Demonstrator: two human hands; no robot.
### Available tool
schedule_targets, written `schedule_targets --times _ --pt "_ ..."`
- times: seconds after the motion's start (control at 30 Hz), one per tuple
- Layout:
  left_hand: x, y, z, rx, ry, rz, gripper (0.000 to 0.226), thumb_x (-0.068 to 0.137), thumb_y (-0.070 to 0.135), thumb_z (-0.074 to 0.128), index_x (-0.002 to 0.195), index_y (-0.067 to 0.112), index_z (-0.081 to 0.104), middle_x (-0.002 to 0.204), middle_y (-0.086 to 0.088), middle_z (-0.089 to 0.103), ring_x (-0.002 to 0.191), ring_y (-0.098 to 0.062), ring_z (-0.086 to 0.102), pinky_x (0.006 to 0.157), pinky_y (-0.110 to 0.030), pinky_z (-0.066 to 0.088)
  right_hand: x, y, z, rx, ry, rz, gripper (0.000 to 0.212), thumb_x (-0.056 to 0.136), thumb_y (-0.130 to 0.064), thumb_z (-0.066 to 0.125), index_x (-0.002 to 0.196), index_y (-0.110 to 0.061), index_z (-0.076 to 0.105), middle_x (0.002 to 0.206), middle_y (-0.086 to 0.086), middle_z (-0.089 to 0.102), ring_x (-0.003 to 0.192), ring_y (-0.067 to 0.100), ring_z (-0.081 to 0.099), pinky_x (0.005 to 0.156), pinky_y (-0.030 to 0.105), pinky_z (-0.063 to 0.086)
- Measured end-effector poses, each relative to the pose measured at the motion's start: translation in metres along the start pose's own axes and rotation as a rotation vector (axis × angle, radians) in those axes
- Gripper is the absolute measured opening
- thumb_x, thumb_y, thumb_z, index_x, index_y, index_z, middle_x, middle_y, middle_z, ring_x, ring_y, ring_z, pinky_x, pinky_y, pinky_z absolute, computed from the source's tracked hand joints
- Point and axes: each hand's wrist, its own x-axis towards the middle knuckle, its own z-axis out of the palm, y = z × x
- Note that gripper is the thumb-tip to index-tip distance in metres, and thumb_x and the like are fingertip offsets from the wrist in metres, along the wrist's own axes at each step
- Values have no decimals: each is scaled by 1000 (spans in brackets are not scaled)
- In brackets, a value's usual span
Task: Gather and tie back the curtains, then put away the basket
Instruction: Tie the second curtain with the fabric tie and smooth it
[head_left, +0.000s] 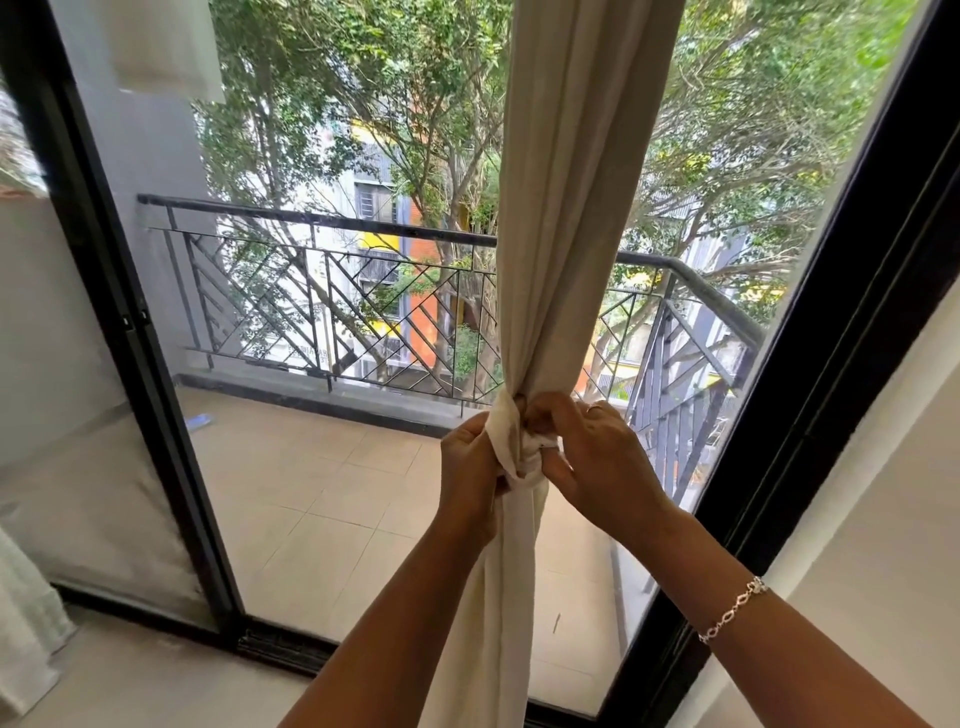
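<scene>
Looking out through a big glass door (150, 395) at a balcony rail (322, 221) and trees. Hanging in front of the glass door, near its right side: a cream curtain (576, 208), already bunched up tight. Wrapping a white tie (511, 447) round it, left hand (467, 467) gripping the tie, right hand (597, 457) pinching the knot. Probably finishing this knot now. Not seeing any basket, so likely leaving that job for last.

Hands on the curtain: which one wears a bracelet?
The right hand, gripping the knot from the right; a silver chain bracelet sits on its wrist, while the left hand has a bare wrist.
</scene>
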Motion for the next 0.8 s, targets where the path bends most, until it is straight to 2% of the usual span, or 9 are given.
schedule_targets --times 0.13,0.23,0.3,0.4,0.5,0.6,0.67,0.73,0.8 --pt "2 1 1 15 12 15 22 89 13 53 70 13 65 48 5 61 46 -9 58 46 -17 48 9 2 -6 27 -253 -17 30 78 -31 28 108 -25 24 76 8 70 60 30 63 56 27 44" --pt "2 -2 2 26 43 34 21 88 10 55 69 11 64 45 4 57 43 -10 53 42 -15 43 7 6 -11 156 -320 3 34 76 -20 36 106 -27 21 71 9 62 53 25 53 48 22 34" --pt "2 -2 2 16 56 31 19 87 8 57 69 10 65 48 1 58 43 -10 54 42 -16 44 6 7 -13 209 -334 -5 35 76 -17 40 104 -27 23 64 1 52 47 13 43 47 11 29" --pt "1 -2 3 12 65 11 9 78 14 67 70 9 66 59 -9 60 51 -18 56 48 -22 45 2 9 -11 281 -324 -29 30 79 -20 47 101 -26 27 55 -10 36 46 4 41 48 10 32" --pt "1 1 3 34 64 0 15 66 23 63 71 9 64 60 -9 59 54 -19 56 47 -21 46 0 11 -11 291 -304 -53 26 79 -29 45 99 -25 29 56 -17 34 49 2 41 51 9 34" --pt "1 3 3 59 67 -12 10 78 14 63 70 9 63 61 -10 57 57 -20 55 44 -16 45 -4 11 -10 284 -262 -49 24 80 -23 49 97 -25 32 59 -23 34 56 -5 45 54 4 35" --pt "2 3 2 71 75 -8 17 87 10 56 72 8 64 65 -12 58 63 -24 56 51 -22 46 -7 11 -9 254 -215 -58 18 80 -28 45 95 -25 35 63 -25 36 58 -4 45 53 5 34" --pt "3 3 1 66 69 -12 17 88 13 57 75 6 66 71 -14 60 69 -27 57 59 -28 47 -9 9 -7 202 -158 -87 15 80 -28 44 93 -23 39 72 -19 48 58 3 37 55 8 31" --pt "3 5 1 43 42 -18 18 88 15 58 75 7 67 70 -13 61 67 -24 59 61 -29 49 -11 10 -4 124 -95 -145 11 82 -25 47 92 -21 44 82 -2 61 60 4 35 61 10 31"
